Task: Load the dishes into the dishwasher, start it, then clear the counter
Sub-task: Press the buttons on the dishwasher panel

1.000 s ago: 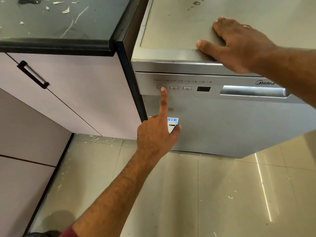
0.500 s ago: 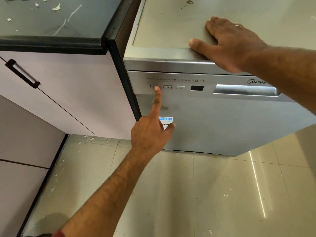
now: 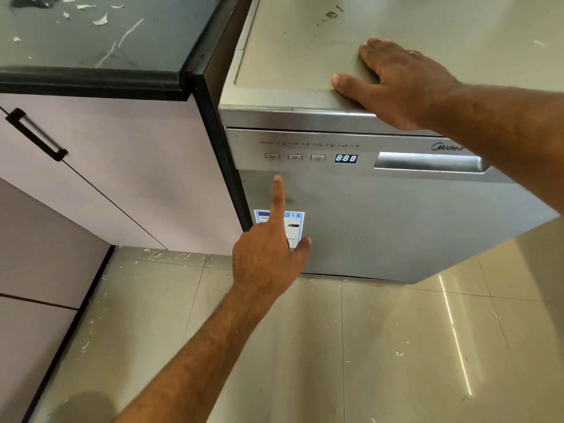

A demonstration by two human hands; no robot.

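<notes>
The left hand (image 3: 268, 264) points one finger just below the silver metal dishwasher (image 3: 396, 224) buttons, holding nothing. The right hand (image 3: 399, 83) lies flat and open on its top front edge.

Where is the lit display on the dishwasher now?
In the head view, the display sits on the dishwasher's control strip, right of the three buttons and left of the door handle, below the right hand.

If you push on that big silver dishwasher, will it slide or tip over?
Probably neither. The dishwasher is a big metal box sitting flat on the tiled floor, so it likely feels heavy and steady. The right hand rests flat on its top and it looks level. Its smooth front might feel slippery under the left hand.
</notes>
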